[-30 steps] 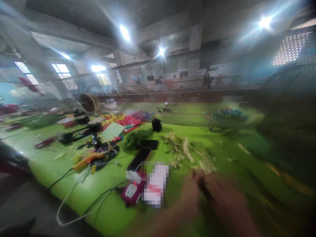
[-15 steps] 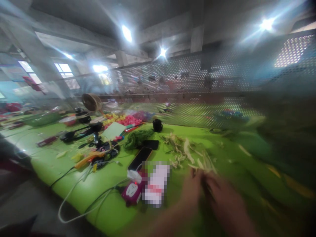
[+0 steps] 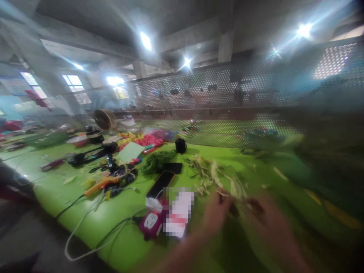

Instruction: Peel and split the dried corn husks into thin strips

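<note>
Pale-yellow, thin, flexible strips [image 3: 236, 186] lie on the glossy green tabletop [image 3: 125, 250], just beyond the left hand [image 3: 216, 210], whose pinched fingers apparently hold one. The right hand [image 3: 263, 214] is loosely curled, contents indeterminable. Previously together, both now stand apart, suggesting separation of strips.

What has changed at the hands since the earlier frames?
The left hand moved slightly left and the right hand right, opening a gap between them. Blur hides whether either grip released anything. The pale strips, orange-edged phone and green bundle stayed put.
</note>
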`<state>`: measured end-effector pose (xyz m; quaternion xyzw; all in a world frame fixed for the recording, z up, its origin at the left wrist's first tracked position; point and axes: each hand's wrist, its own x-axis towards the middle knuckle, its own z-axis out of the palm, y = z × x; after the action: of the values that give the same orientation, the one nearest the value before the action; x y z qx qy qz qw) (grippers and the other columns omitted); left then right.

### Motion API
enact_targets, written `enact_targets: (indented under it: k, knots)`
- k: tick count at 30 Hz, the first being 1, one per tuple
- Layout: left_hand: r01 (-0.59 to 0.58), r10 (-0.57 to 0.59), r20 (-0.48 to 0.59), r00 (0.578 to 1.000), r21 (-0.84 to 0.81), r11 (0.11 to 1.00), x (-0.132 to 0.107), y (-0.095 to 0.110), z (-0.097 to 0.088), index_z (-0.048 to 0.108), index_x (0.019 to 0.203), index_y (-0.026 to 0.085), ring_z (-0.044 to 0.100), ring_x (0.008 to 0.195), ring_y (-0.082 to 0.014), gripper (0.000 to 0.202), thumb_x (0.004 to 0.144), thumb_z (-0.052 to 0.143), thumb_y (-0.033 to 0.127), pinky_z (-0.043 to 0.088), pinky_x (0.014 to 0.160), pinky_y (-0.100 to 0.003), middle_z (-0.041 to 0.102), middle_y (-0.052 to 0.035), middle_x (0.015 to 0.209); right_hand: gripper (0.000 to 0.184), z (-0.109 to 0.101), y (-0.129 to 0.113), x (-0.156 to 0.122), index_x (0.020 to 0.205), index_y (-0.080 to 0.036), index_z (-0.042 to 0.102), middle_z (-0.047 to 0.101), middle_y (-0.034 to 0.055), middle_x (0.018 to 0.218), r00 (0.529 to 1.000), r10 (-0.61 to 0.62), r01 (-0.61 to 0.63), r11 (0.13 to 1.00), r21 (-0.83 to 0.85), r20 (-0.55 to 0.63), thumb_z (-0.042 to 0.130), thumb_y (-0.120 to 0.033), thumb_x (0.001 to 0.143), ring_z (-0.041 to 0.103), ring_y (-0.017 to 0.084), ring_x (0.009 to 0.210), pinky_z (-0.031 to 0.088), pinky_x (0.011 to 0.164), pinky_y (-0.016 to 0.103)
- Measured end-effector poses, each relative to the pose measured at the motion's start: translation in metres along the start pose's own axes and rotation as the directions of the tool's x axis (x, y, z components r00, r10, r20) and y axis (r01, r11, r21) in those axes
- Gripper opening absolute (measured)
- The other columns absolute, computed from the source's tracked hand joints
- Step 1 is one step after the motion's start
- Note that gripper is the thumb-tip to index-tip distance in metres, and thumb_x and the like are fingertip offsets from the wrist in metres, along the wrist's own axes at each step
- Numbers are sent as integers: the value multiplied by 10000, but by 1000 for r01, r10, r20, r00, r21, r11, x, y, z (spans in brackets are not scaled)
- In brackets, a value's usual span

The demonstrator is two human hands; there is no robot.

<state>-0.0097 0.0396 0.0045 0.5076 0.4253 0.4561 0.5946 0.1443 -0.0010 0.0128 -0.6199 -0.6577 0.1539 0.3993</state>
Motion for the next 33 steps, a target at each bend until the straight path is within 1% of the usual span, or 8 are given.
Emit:
enact_targets:
  k: [2, 6, 11, 17, 21, 23, 26, 33]
  knots:
    - [27, -28, 40, 999, 46, 999, -1, -2, 1, 535, 900, 192, 536, 625, -146, 241, 825, 591, 414, 399, 626, -259, 583, 2, 668, 289, -6, 0, 7, 924, -235, 673, 739, 51, 890, 992, 130, -129, 981, 145, 6, 554, -480, 827, 685, 219, 737, 532, 610, 316]
    - [20, -41, 136, 990, 155, 988, -5, -3, 4, 600, 921, 170, 514, 673, -140, 355, 814, 604, 509, 389, 638, -248, 593, -20, 743, 264, -11, -5, 16, 701, -228, 674, 730, 16, 695, 978, 186, -207, 923, 326, 93, 584, -471, 752, 674, 231, 673, 512, 592, 312]
    - [-44, 10, 292, 956, 109, 993, -12, 9, 8, 654, 964, 169, 562, 864, -176, 381, 851, 550, 518, 417, 793, -273, 642, -48, 912, 232, -15, -11, 17, 566, -234, 593, 680, -1, 570, 979, 194, -203, 921, 331, 62, 594, -398, 730, 604, 196, 543, 448, 507, 287]
    - [-64, -25, 322, 946, 265, 962, -17, 14, 7, 637, 906, 181, 524, 764, -163, 279, 858, 517, 428, 410, 750, -283, 601, -21, 817, 207, -17, 1, 17, 639, -229, 609, 669, 6, 617, 982, 187, -182, 940, 289, 13, 570, -387, 768, 610, 201, 578, 478, 549, 310]
    - [-85, -49, 325, 944, 386, 919, -16, 9, 6, 620, 824, 190, 534, 732, -186, 181, 829, 473, 295, 409, 684, -295, 614, -41, 791, 289, -18, 8, 17, 1004, -220, 654, 704, 54, 968, 999, 39, -38, 982, 186, -5, 627, -382, 767, 651, 238, 847, 512, 742, 359]
    - [-118, -41, 330, 943, 449, 886, -15, 7, 8, 604, 788, 191, 533, 702, -197, 157, 803, 459, 251, 399, 641, -301, 623, -55, 777, 243, -17, 9, 17, 985, -243, 670, 674, 60, 1068, 993, -113, 111, 988, 108, 19, 639, -374, 782, 611, 255, 1001, 477, 856, 388]
    - [-158, -26, 317, 948, 540, 826, -16, 6, 11, 572, 719, 189, 509, 651, -189, 143, 787, 456, 236, 379, 615, -305, 616, -58, 742, 96, -14, 9, 17, 802, -251, 687, 670, 55, 1013, 964, -247, 245, 969, 30, 97, 622, -321, 806, 586, 261, 1023, 450, 885, 403]
    - [-185, -99, 411, 906, 597, 781, -19, 14, 14, 472, 708, 185, 448, 630, -130, 102, 796, 439, 225, 332, 596, -265, 534, -4, 707, 149, -8, 10, 14, 767, -226, 643, 645, 71, 1001, 986, -158, 153, 983, 100, 52, 562, -324, 845, 590, 251, 990, 450, 856, 382]
